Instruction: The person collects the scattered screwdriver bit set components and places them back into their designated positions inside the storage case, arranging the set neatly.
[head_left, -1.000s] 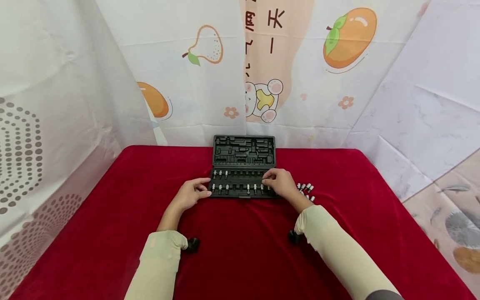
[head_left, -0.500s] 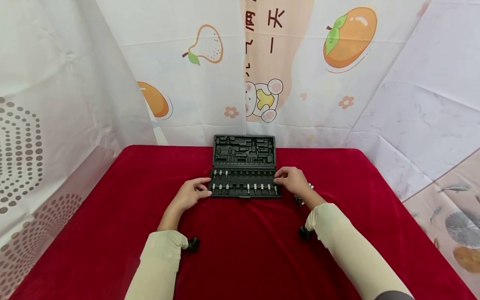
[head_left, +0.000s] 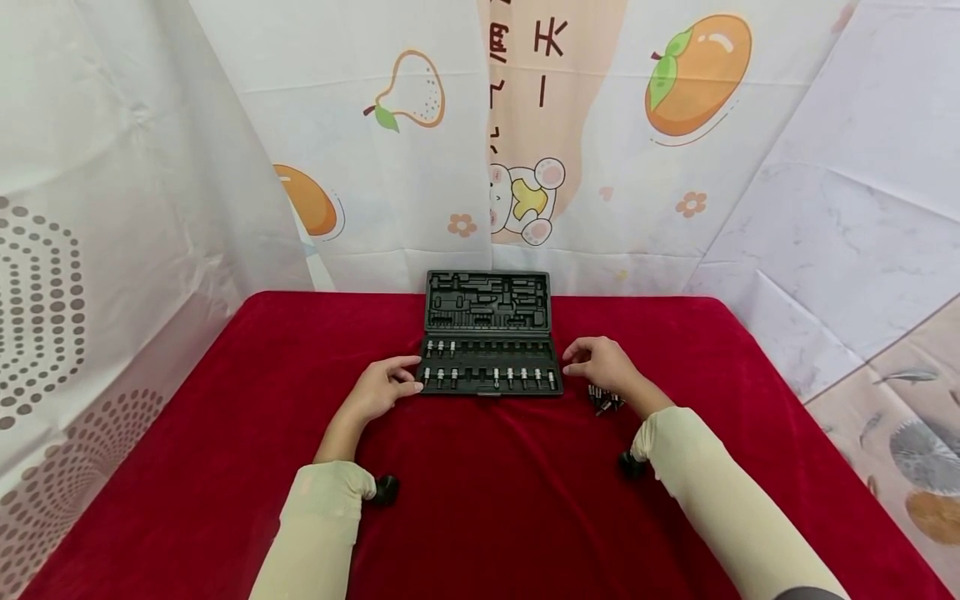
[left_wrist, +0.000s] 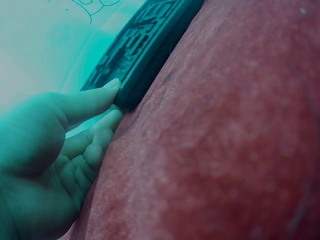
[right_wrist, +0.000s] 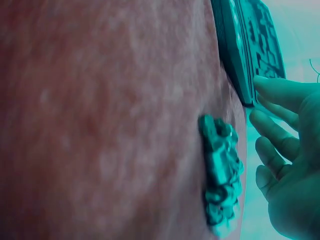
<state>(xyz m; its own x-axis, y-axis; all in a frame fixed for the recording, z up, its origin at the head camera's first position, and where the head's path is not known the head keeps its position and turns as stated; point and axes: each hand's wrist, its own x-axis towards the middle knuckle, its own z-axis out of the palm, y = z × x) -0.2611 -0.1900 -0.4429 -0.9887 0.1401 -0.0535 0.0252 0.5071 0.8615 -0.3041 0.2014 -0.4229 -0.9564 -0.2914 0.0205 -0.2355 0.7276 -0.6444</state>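
A black socket case (head_left: 483, 360) lies open on the table, its moulded lid (head_left: 488, 302) raised at the back. Several silver bit sockets (head_left: 511, 378) sit in its near row, with a gap left of the middle. Three more bit sockets (head_left: 441, 347) stand at the left of the far row. My left hand (head_left: 381, 386) touches the case's left edge with thumb and index finger spread. Just right of the case, my right hand (head_left: 600, 365) hovers with relaxed fingers and holds nothing. Below its palm lies a pile of bit sockets (right_wrist: 220, 170), partly hidden in the head view.
A red velvet cloth (head_left: 480, 508) covers the table. White printed curtains (head_left: 360, 200) hang close behind it and along both sides. Each wrist carries a small black camera, like the left one (head_left: 386, 490) beside the cuff.
My right hand has moved right, off the case's right end and toward the pile. Bit sockets at the right of the near row now show uncovered. My left hand stays put.
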